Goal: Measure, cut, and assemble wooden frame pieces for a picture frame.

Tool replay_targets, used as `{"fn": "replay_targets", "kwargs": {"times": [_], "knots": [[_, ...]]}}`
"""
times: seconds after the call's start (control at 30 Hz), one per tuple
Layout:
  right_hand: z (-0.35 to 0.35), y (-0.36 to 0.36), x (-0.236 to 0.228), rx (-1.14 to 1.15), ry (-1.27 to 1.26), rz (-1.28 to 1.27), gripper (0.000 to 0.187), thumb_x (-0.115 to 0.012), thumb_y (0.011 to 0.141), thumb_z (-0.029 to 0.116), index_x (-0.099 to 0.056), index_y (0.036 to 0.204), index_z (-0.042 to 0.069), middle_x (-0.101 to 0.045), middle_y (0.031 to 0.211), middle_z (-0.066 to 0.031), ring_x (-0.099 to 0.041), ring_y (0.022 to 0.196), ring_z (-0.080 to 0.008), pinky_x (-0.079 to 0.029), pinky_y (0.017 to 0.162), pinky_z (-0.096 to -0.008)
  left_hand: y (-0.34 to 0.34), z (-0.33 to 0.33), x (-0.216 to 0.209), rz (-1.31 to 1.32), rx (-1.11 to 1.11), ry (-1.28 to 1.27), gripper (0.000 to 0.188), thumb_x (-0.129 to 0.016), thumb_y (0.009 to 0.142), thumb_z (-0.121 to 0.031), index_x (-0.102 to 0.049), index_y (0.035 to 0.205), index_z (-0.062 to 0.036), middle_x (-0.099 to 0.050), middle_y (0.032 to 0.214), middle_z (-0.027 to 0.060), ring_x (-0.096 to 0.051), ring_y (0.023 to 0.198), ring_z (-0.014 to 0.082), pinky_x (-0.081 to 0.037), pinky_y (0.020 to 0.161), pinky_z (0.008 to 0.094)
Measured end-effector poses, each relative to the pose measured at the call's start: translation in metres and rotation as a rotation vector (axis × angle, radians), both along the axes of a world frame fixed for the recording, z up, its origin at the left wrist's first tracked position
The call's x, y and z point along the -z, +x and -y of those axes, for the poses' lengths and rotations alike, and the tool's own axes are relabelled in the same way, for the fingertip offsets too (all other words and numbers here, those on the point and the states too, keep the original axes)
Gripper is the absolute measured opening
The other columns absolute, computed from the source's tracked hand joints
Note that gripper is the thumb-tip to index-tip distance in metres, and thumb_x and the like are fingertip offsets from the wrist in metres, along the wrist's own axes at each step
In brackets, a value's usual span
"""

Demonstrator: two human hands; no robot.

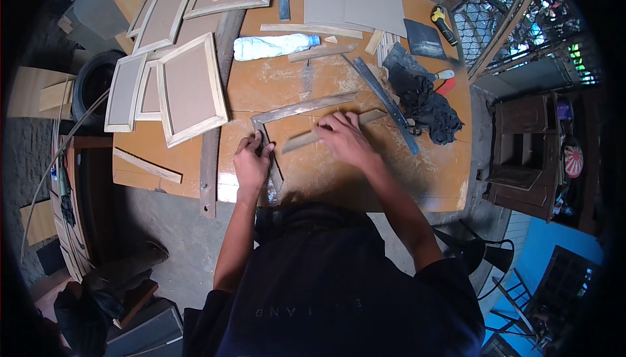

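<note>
My left hand (pixel 253 163) is closed with thumb and fingers around a narrow dark wooden strip (pixel 274 173) that runs toward the table's near edge. That strip meets a longer wooden strip (pixel 310 106) at a corner, making an L shape. To the right, my right hand (pixel 343 136) is closed over another wooden strip (pixel 298 140), which lies slantwise inside the L and looks smeared by motion. A dark metal ruler (pixel 386 104) lies just right of my right hand. Beside it is a crumpled black cloth (pixel 424 99).
Several wood-edged frames (pixel 219 70) overlap on the orange table's (pixel 450 187) left side. A plastic bottle (pixel 274 46) lies beyond my hands. Grey board sheets (pixel 355 1), a dark flat sheet (pixel 425 39) and a yellow-and-black tool (pixel 443 24) lie farther back. A loose strip (pixel 147 165) is near left.
</note>
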State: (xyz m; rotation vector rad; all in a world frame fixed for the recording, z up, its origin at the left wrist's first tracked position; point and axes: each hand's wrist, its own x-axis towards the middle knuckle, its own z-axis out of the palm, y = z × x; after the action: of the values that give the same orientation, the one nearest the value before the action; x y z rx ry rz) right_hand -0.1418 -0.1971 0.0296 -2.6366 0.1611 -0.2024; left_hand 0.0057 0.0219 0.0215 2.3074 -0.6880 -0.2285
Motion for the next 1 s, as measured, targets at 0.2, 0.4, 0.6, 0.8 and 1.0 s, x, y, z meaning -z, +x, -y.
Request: {"fn": "replay_targets", "kwargs": {"times": [0.2, 0.4, 0.6, 0.8, 1.0], "knots": [[-0.03, -0.037, 0.002, -0.143, 0.046, -0.007, 0.028, -0.066, 0.08, 0.01, -0.069, 0.108, 0.013, -0.059, 0.11, -0.003, -0.051, 0.112, -0.0229, -0.031, 0.099, -0.0485, -0.001, 0.001, -0.003, -0.034, -0.014, 0.0, 0.045, -0.081, 0.079, -0.014, -0.069, 0.12, 0.0017, -0.067, 0.1, 0.019, -0.067, 0.092, 0.0337, -0.053, 0.085, 0.0402], [-0.05, -0.043, 0.012, -0.179, 0.05, 0.041, 0.03, -0.072, 0.078, 0.013, -0.069, 0.108, 0.015, -0.058, 0.108, -0.0022, -0.051, 0.11, -0.0227, -0.033, 0.097, -0.0458, -0.001, 0.0, 0.001, 0.01, -0.01, -0.023, 0.045, -0.08, 0.079, -0.014, -0.069, 0.119, 0.0021, -0.067, 0.1, 0.0193, -0.067, 0.09, 0.0343, -0.053, 0.084, 0.0405], [-0.051, -0.039, 0.01, -0.144, 0.026, 0.04, 0.026, -0.069, 0.081, 0.015, -0.07, 0.107, 0.014, -0.059, 0.109, -0.0026, -0.051, 0.111, -0.0232, -0.034, 0.096, -0.045, -0.001, 0.001, -0.002, -0.038, -0.017, 0.004, 0.044, -0.08, 0.079, -0.014, -0.069, 0.119, 0.0024, -0.068, 0.104, 0.02, -0.068, 0.093, 0.034, -0.053, 0.086, 0.04], [-0.053, -0.043, 0.011, -0.116, 0.019, -0.007, 0.026, -0.071, 0.08, 0.02, -0.069, 0.106, 0.015, -0.06, 0.111, -0.0014, -0.05, 0.113, -0.0239, -0.035, 0.098, -0.0457, -0.001, 0.0, -0.002, -0.042, -0.013, 0.001, 0.045, -0.081, 0.079, -0.013, -0.069, 0.118, 0.0032, -0.068, 0.103, 0.0202, -0.068, 0.093, 0.034, -0.053, 0.086, 0.0397], [-0.054, -0.047, 0.01, -0.103, 0.018, -0.06, 0.033, -0.074, 0.078, 0.022, -0.069, 0.109, 0.015, -0.059, 0.114, -0.0007, -0.05, 0.114, -0.0231, -0.037, 0.097, -0.046, 0.0, 0.001, -0.003, -0.01, 0.005, -0.02, 0.045, -0.081, 0.079, -0.013, -0.069, 0.118, 0.0034, -0.068, 0.1, 0.0195, -0.068, 0.091, 0.0333, -0.053, 0.084, 0.039]]}}
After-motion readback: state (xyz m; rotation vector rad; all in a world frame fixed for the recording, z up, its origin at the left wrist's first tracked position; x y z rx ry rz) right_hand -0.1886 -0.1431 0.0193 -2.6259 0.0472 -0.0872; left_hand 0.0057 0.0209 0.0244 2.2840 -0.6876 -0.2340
